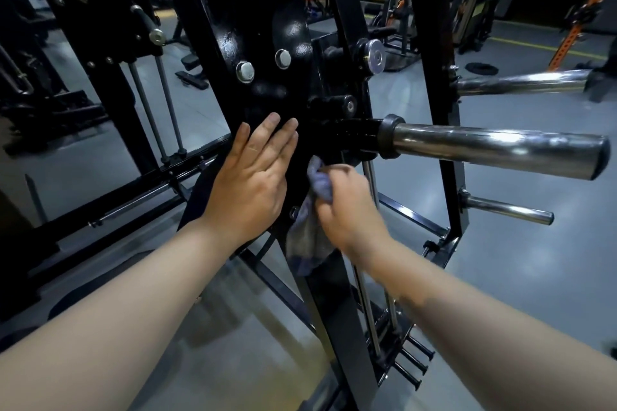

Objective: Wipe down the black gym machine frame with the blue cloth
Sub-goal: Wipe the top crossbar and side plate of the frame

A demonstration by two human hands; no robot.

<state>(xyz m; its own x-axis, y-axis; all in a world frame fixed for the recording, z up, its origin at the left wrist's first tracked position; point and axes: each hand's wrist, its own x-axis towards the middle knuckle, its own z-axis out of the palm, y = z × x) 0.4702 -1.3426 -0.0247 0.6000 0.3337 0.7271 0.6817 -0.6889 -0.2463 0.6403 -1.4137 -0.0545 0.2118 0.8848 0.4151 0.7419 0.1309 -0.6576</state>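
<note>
Pressing flat against the black gym machine frame [233, 43], your left hand [248, 183] lies with its fingers straight and close together, palm on the glossy painted steel. Just above your fingertips the plate carries two round silver bolt heads [244, 72], domed and shiny against the dark paint.

Your right hand [347, 207] is curled tight round the blue cloth [312, 237], its fingers bunching the fabric into a wad. The hand is a little blurred, so the exact lie of each finger is hard to read. The cloth is soft, crumpled and faded to a blue-grey. Its upper fold touches the frame right under the black collar [389, 137], while its loose tail hangs limp over the frame's slanted upright below your two hands.

From that collar a thick chrome sleeve [494, 150] sticks out to your right, a smooth polished cylinder with a dark rounded end. A second chrome bar [521, 82] juts out above it, and a thinner steel peg [507, 210] below. Near the top of the plate sits a flat polished disc cap [374, 57].

To your left two thin grey guide rods [167, 103] run down to a low rail. Short black pegs [414, 367] point outward near the foot of the frame. Under everything lies a smooth grey floor [500, 277] with a dull sheen, and an orange perforated rack [581, 23] stands far off on the right.
</note>
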